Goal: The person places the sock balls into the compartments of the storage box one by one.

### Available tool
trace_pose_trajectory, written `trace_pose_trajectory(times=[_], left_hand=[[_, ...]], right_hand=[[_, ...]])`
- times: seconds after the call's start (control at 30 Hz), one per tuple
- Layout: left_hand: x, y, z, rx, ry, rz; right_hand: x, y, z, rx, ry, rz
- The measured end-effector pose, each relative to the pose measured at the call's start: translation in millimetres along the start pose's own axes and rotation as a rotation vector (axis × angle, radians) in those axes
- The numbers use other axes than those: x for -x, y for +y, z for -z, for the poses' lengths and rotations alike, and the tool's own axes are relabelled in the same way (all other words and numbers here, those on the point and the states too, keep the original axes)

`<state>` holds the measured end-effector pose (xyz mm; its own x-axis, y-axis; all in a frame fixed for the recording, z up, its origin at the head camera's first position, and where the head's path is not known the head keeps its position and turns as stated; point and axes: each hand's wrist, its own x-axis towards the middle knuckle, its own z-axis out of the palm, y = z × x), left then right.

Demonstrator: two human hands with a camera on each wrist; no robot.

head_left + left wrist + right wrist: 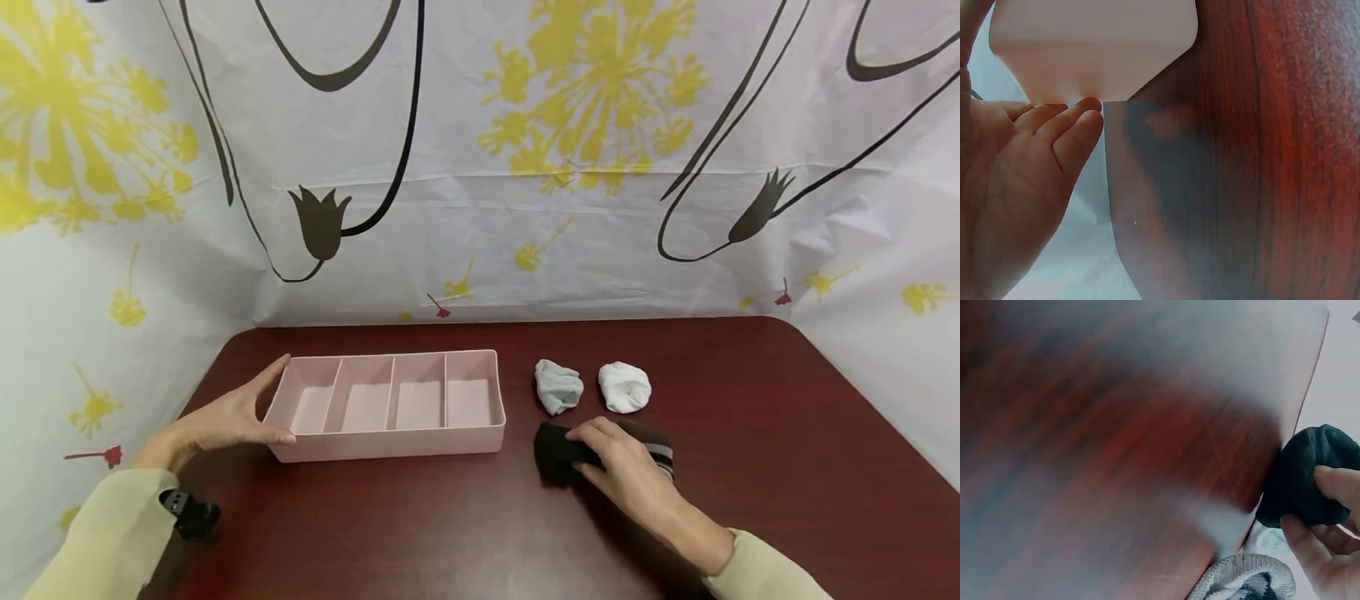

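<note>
My left hand (225,421) grips the left end of a pink box (390,443), thumb at its front and fingers at its back corner. In the left wrist view the fingers (1072,134) touch the box's end wall (1097,50). Right of the box, my right hand (626,471) pinches a balled black sock (553,454) between thumb and fingers; the right wrist view shows this black bundle (1297,478) too. Partly hidden behind that hand lies a dark striped sock ball (662,454). Farther back sit a grey sock ball (558,387) and a white sock ball (625,387).
Three dividers split the box into several compartments in a row. Everything stands on a dark red wooden table (420,525) with rounded back corners. A white flower-patterned sheet (450,217) hangs behind and beside it.
</note>
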<state>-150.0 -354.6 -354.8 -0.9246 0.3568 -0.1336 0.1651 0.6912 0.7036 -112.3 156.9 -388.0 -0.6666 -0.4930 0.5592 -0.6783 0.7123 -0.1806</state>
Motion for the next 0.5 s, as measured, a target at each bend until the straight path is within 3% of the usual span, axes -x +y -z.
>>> trace_pose_trajectory(times=[0.13, 0.27, 0.37, 0.5], left_hand=[[-1.7, -0.4, -0.9, -0.003, 0.011, 0.0], [-3.8, 1.6, -0.4, -0.025, 0.018, 0.001], [-3.5, 1.9, -0.1, -0.03, 0.016, 0.0], [-1.0, 0.0, -1.5, -0.008, 0.012, -0.001]], right_hand=[[-3, 2, -0.2, -0.049, 0.034, -0.067], [-11, 4, 3.6, -0.158, 0.054, -0.199], [-26, 3, 8.1, -0.254, 0.067, -0.299], [-53, -3, 8.0, -0.389, 0.096, -0.36]])
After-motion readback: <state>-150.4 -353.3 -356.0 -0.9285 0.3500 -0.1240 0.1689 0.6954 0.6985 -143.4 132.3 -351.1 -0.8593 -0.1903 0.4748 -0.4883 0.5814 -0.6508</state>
